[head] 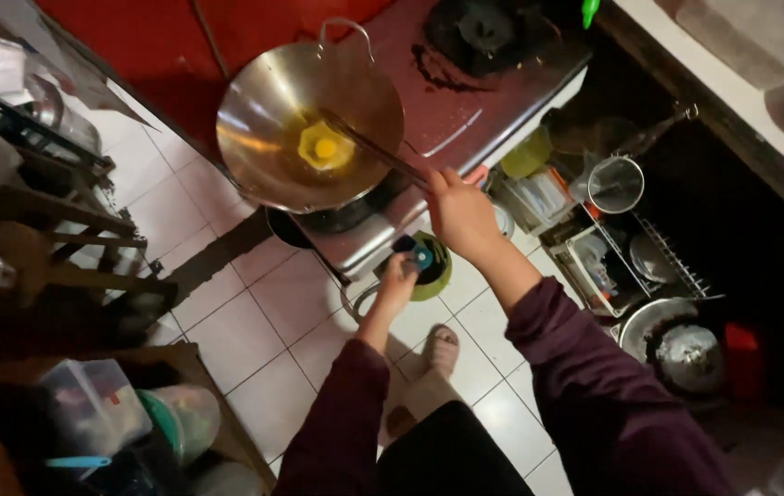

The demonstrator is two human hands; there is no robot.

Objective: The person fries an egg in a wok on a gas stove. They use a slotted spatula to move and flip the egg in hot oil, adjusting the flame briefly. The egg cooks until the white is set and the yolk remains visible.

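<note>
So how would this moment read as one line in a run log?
left hand: on blue stove knob | right hand: holds long metal utensil | round steel wok: on stove, raw egg inside

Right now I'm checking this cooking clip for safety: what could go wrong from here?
1. The right hand works a long utensil in the wok beside the egg; hot oil could spatter onto bare skin.
2. The left hand is on the stove knob while the eyes may be on the egg, so the flame could be misjudged.
3. The round-bottomed wok sits near the stove's front edge; a hard push might tip it toward the sandalled foot.
</note>
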